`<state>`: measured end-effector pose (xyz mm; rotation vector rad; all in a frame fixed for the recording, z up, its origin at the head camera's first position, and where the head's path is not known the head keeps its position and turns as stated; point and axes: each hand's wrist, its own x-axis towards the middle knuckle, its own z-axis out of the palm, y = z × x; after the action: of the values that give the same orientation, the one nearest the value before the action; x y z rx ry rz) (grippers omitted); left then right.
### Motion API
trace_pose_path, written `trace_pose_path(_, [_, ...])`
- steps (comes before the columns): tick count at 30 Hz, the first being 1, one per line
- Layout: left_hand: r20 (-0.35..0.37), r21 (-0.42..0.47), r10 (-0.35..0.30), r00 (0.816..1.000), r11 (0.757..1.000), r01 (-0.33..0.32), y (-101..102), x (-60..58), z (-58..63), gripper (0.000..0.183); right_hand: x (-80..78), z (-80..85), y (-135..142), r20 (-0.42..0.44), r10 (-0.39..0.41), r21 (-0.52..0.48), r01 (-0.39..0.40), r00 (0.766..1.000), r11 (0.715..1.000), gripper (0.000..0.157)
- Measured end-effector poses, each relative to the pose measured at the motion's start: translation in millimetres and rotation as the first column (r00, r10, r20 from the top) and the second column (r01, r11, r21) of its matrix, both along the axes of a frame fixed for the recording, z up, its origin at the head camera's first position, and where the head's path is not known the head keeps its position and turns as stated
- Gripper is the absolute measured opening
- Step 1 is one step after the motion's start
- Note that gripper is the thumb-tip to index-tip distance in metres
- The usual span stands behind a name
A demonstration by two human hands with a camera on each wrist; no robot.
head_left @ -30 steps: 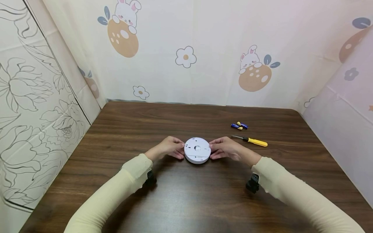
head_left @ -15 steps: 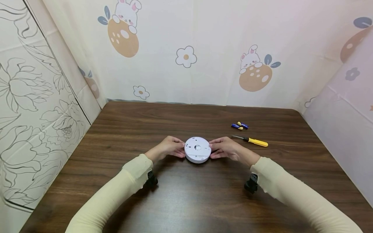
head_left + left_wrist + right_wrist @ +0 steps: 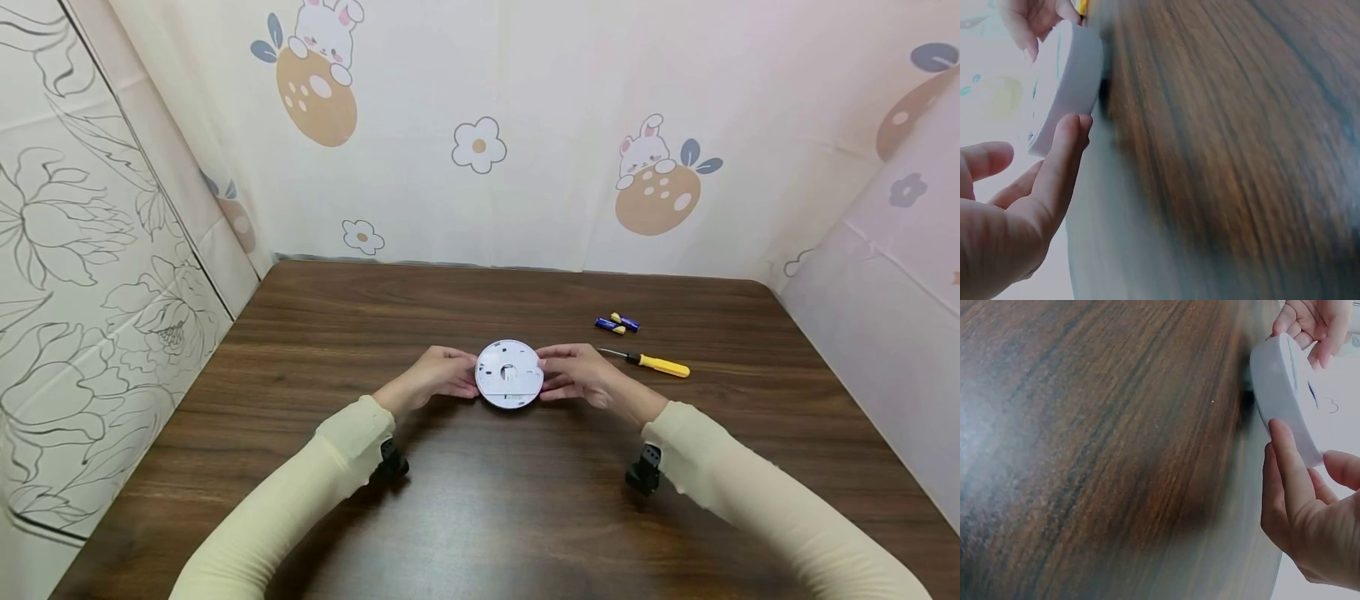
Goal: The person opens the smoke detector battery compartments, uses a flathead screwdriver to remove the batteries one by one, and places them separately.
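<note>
A round white smoke alarm (image 3: 491,387) is held between both hands over the middle of the table, its slotted back with a central hole facing the head camera. My left hand (image 3: 435,373) grips its left edge, and my right hand (image 3: 579,372) grips the opposite edge. In the left wrist view the alarm's smooth side wall (image 3: 1082,75) stands tilted, with the left fingertips (image 3: 1067,125) against it. From the right wrist view, the right fingertips (image 3: 1280,430) press the same wall (image 3: 1272,375), while the thumb lies near the back's rim. A dark gap shows beneath the alarm.
Right of the hands lies a screwdriver (image 3: 663,367) with a yellow handle. Behind it are two blue-and-yellow batteries (image 3: 610,326). The dark wood table (image 3: 465,508) ends at a patterned curtain (image 3: 420,192). A black wrist camera (image 3: 643,469) hangs under the right cuff.
The alarm has shifted slightly away from the person and tilted, so its back faces the head camera more fully and less side wall shows. Both hands have moved with it.
</note>
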<state>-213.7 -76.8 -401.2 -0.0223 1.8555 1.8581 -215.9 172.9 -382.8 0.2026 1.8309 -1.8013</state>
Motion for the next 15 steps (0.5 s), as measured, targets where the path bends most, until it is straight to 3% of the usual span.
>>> trace_pose_path(11, [0.000, 0.133, 0.136, 0.991, 0.982, -0.135, 3.7, 1.0, 4.3, 0.032, 1.6, 4.1, -5.4, -0.112, -0.141, -0.009, 0.141, 0.984, 0.990, 0.040])
trace_pose_path(15, [0.027, 0.168, 0.181, 0.983, 0.969, -0.183, 4.9, 0.8, 6.3, 0.032, 1.7, 4.3, -6.2, -0.147, -0.226, -0.063, 0.219, 0.963, 0.974, 0.024])
